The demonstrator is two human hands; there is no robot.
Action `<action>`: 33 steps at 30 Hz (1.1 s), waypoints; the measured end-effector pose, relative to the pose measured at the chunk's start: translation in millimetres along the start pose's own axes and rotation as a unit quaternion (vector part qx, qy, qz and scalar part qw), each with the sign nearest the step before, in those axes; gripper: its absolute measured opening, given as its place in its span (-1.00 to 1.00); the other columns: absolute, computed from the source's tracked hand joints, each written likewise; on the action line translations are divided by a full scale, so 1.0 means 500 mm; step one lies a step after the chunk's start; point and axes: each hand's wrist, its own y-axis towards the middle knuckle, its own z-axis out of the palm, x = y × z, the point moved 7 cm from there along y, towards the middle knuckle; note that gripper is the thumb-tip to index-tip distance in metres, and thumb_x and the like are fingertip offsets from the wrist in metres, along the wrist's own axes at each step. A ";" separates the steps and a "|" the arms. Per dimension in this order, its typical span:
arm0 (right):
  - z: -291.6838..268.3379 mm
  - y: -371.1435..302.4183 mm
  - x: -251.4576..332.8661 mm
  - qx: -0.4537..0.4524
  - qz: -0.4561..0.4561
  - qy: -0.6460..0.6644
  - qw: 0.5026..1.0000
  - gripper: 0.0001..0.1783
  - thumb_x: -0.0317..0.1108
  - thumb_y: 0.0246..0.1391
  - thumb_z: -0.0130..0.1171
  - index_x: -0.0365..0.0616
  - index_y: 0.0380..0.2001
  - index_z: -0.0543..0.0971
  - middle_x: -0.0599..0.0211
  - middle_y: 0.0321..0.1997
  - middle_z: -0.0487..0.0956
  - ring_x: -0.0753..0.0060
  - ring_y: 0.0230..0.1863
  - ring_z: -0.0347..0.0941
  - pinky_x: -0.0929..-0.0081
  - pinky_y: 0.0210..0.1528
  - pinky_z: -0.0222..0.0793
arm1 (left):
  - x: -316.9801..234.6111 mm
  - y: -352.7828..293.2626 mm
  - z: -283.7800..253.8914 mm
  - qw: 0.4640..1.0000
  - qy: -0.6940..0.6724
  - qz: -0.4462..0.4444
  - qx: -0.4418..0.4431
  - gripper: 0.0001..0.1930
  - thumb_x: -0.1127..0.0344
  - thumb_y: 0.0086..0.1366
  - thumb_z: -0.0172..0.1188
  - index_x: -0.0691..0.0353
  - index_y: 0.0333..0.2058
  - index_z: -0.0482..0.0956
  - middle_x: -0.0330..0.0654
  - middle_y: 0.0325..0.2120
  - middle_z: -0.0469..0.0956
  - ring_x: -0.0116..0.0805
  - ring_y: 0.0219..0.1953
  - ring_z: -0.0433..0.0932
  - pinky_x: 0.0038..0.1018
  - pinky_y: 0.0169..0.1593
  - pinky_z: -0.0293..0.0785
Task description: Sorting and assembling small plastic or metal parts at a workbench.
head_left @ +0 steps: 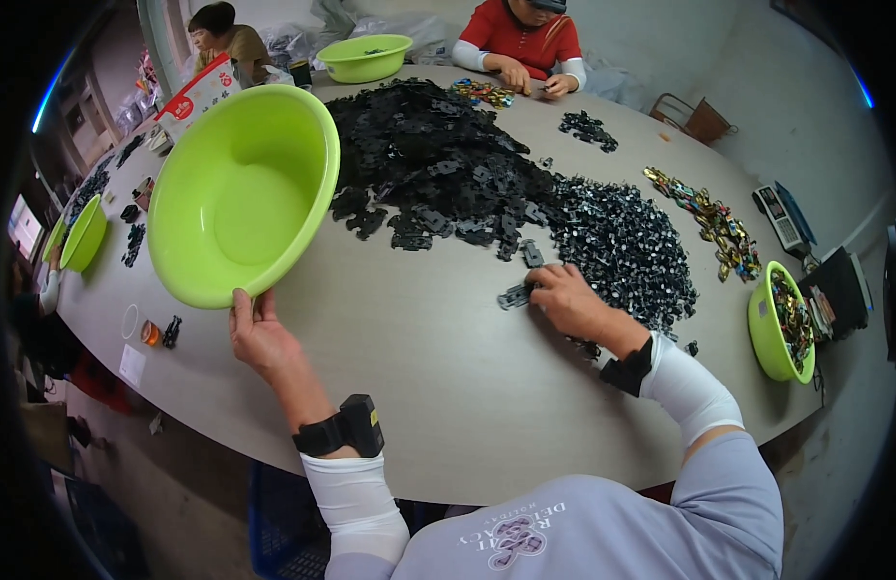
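Note:
My left hand (262,333) grips the lower rim of a lime-green plastic basin (245,193), which is tilted up above the table with its bare inside toward me. Over the tabletop, my right hand (576,304) rests beside a few dark grey plastic pieces (514,296); its fingers curl down, and whether they hold one is hidden. A large heap of flat black plastic parts (429,155) lies beyond both hands. Next to it, right by my right hand, spreads a pile of small shiny dark parts (627,246).
Colourful metallic pieces (709,222) lie at the right, near a green basin (772,324) full of similar ones and a scale (784,217). Across the grey table (419,387) a person in red (525,43) works by another green basin (364,60). More people sit at the left.

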 end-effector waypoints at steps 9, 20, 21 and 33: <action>-0.016 -0.006 -0.122 -0.008 0.124 0.056 0.991 -0.67 -0.58 -0.24 -0.02 -0.09 -0.32 0.55 0.10 0.11 0.33 0.01 0.10 0.23 0.14 0.03 0.18 | -0.005 -0.009 0.013 1.000 0.012 0.001 0.006 -0.66 0.37 0.26 0.09 0.54 -0.09 0.39 0.00 -0.14 0.46 -0.21 -0.12 0.46 -0.39 -0.05 0.44; 0.019 0.164 -0.010 -0.068 0.131 0.020 0.989 -0.63 -0.59 -0.30 0.06 -0.17 -0.27 0.44 -0.05 0.11 0.26 -0.08 -0.08 0.27 0.20 -0.05 0.24 | 0.008 -0.004 -0.001 0.999 0.023 -0.001 0.032 -0.67 0.33 0.28 0.06 0.53 -0.11 0.39 -0.01 -0.15 0.46 -0.26 -0.12 0.47 -0.42 -0.05 0.45; 0.002 0.147 0.021 -0.066 0.102 0.007 0.993 -0.64 -0.57 -0.29 0.07 -0.15 -0.27 0.44 -0.04 0.14 0.24 -0.07 -0.03 0.25 0.14 -0.03 0.22 | 0.013 0.001 -0.004 0.999 0.025 -0.009 0.036 -0.67 0.33 0.28 0.06 0.53 -0.11 0.39 -0.01 -0.15 0.46 -0.26 -0.12 0.47 -0.42 -0.05 0.45; -0.051 -0.155 -0.070 -0.001 0.091 -0.120 0.989 -0.66 -0.18 -0.04 0.11 0.11 -0.14 0.43 0.28 0.20 0.24 0.05 0.31 -0.04 -0.31 0.13 -0.13 | 0.044 0.012 0.008 0.997 0.030 -0.025 0.066 -0.61 0.31 0.30 0.04 0.59 -0.06 0.35 0.02 -0.13 0.45 -0.23 -0.08 0.47 -0.42 0.02 0.44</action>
